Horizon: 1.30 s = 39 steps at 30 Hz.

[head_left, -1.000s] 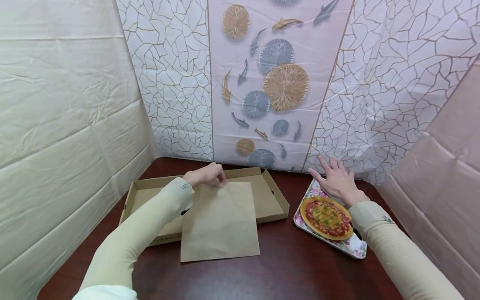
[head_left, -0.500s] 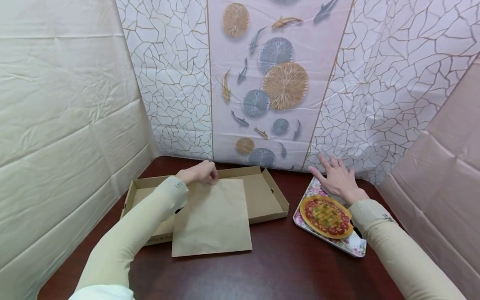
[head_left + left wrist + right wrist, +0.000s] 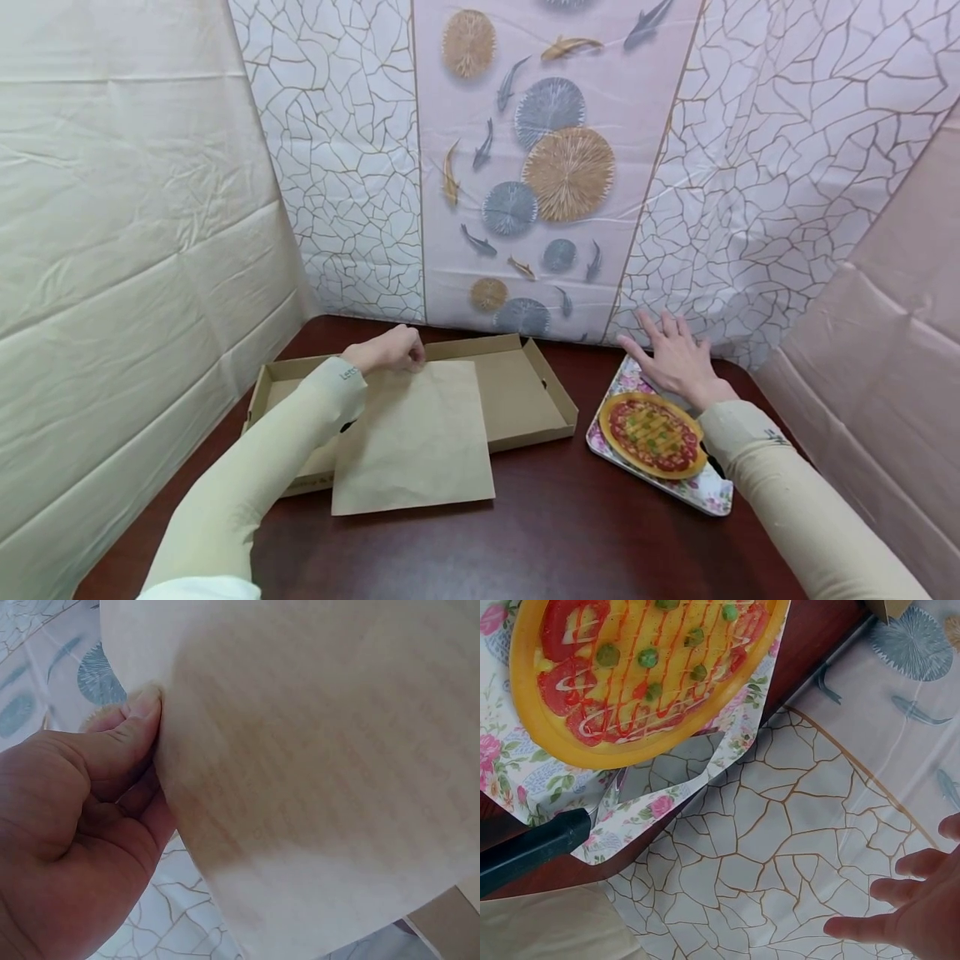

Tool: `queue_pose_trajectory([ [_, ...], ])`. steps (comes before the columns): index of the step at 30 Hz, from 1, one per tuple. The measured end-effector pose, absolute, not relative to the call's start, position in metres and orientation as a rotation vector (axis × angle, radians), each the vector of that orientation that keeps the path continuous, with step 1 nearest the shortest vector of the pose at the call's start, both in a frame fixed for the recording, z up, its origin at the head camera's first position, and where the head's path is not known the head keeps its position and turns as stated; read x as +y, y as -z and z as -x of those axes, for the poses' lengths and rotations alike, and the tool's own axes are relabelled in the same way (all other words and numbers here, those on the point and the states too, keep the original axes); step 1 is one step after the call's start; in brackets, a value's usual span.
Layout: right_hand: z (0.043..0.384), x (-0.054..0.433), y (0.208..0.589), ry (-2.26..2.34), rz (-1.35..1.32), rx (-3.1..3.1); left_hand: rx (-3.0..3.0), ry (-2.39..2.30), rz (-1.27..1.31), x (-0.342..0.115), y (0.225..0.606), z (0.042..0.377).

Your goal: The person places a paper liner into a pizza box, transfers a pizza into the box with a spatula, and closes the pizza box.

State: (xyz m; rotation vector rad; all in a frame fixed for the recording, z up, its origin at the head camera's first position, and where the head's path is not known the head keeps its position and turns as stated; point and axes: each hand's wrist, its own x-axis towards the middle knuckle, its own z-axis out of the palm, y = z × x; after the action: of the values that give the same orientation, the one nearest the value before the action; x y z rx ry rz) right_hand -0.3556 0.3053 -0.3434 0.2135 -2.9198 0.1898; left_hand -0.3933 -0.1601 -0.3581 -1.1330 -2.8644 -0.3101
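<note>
Two hands (image 3: 388, 348) (image 3: 678, 364); one sheet (image 3: 416, 442), box (image 3: 525, 392), tray (image 3: 717, 493), pizza (image 3: 651, 436), server (image 3: 568, 832)

Left fingers (image 3: 156, 817) pinch; right fingers (image 3: 896, 891) spread, apparently in mid-air.

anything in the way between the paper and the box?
Nothing visible. The left hand pinches the paper, which hides part of the box in the head view, so that patch can't be checked. The pizza sits clear, to the right.

Toward the back-left corner of your dark-red table (image 3: 540, 533) lies the shallow brown cardboard box (image 3: 525, 392), the rectangular tan paper sheet (image 3: 412, 450) over its middle and front edge; near your right edge, the white floral tray (image 3: 708, 492) carries the round yellow-rimmed pizza (image 3: 652, 435).
</note>
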Motion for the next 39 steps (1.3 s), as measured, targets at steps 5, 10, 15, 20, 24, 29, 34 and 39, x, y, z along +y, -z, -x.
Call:
queue_pose_trajectory([
  [5, 0.356, 0.306, 0.344, -0.188, -0.204, -2.92, -2.869, 0.302, 1.122, -0.168, 0.36, 0.394],
  [10, 0.356, 0.307, 0.345, -0.198, -0.201, -2.921, -2.943, 0.324, 1.036, -0.175, 0.36, 0.393],
  [15, 0.356, 0.307, 0.346, -0.214, -0.2, -2.926, -2.943, 0.335, 1.039, -0.182, 0.361, 0.392],
  [20, 0.356, 0.307, 0.347, -0.217, -0.199, -2.928, -2.96, 0.342, 1.025, -0.188, 0.362, 0.39],
  [24, 0.355, 0.308, 0.348, -0.226, -0.201, -2.937, -2.938, 0.326, 1.029, -0.193, 0.362, 0.39],
  [29, 0.354, 0.309, 0.348, -0.227, -0.206, -2.945, -2.905, 0.344, 1.053, -0.197, 0.363, 0.392],
  [34, 0.355, 0.309, 0.349, -0.217, -0.209, -2.935, -2.952, 0.315, 1.028, -0.202, 0.363, 0.393],
  [39, 0.356, 0.308, 0.348, -0.222, -0.209, -2.94, -2.984, 0.27, 0.99, -0.209, 0.362, 0.392],
])
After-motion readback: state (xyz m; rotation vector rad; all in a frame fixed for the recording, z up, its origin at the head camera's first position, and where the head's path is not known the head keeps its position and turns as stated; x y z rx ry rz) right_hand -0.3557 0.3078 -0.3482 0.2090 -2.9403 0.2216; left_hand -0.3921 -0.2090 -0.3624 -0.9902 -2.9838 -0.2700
